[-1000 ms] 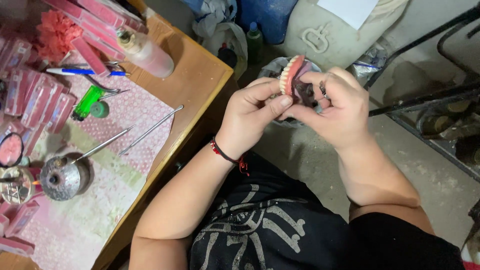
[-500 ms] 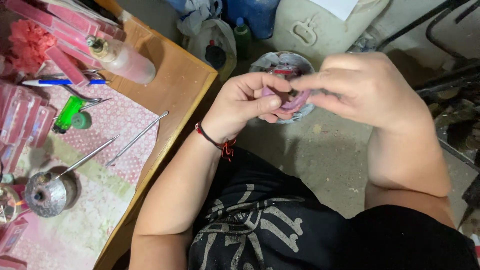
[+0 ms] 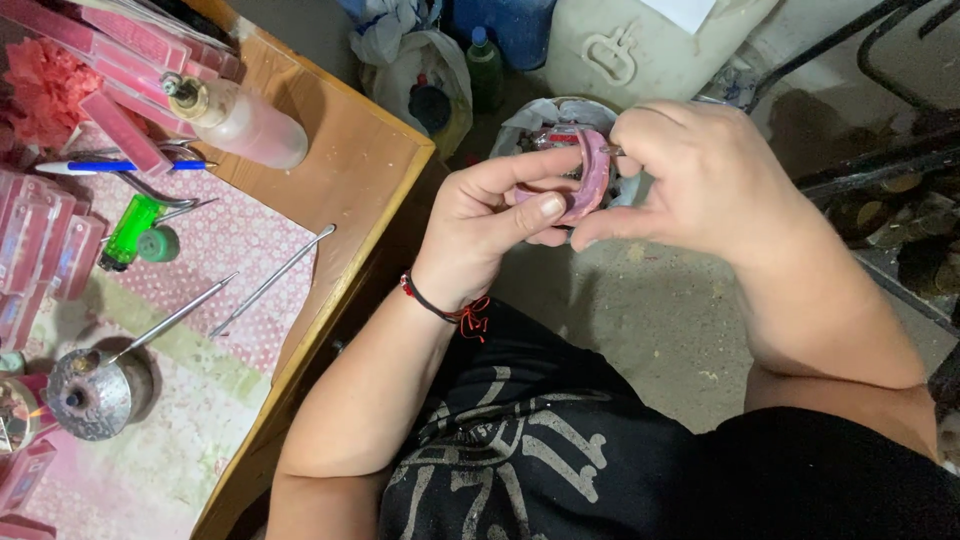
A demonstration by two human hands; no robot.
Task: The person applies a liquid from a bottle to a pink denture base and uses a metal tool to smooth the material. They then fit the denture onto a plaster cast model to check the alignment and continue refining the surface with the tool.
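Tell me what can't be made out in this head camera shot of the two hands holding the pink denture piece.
- Pink denture piece: its teeth side is covered by the left hand and right hand.
- Thin tool tip at the right hand: too small to identify.
- Bowl below the hands: contents hidden by both hands.
- Pink boxes: cut off by the left edge.

One camera only, worn on the head and looking steeply down over the person's own lap and forearms. It sits close: the left hand (image 3: pixel 490 225) and right hand (image 3: pixel 700 175) fill the upper middle of the view, at about twelve o'clock from the lap. The wooden worktop (image 3: pixel 350 170) runs off toward nine and ten o'clock, and bare floor (image 3: pixel 640 320) lies beneath the hands toward three o'clock.
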